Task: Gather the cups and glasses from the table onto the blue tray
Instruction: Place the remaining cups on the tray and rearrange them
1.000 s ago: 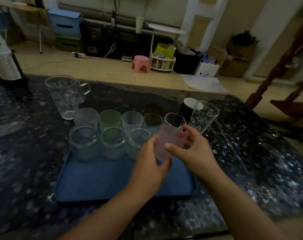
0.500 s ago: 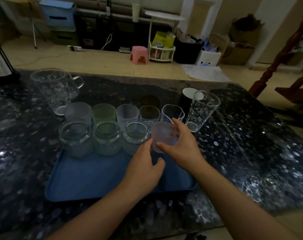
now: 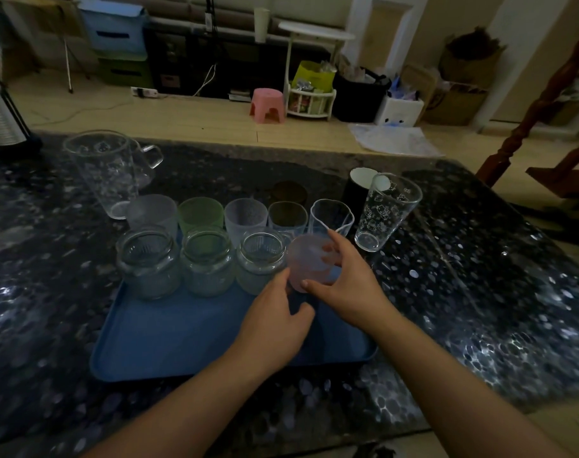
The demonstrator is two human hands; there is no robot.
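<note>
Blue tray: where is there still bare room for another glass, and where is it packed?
The blue tray is bare across its near half, from the three jars back to the near rim, mostly left of the left hand. The far half is packed: two rows, with the right hand holding the pink cup beside the jars.

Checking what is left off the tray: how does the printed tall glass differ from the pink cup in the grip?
The printed tall glass is clear, taller and stands untouched on the table; the pink cup is frosted, shorter, held by the right hand over the blue tray. Both are upright and look empty.
</note>
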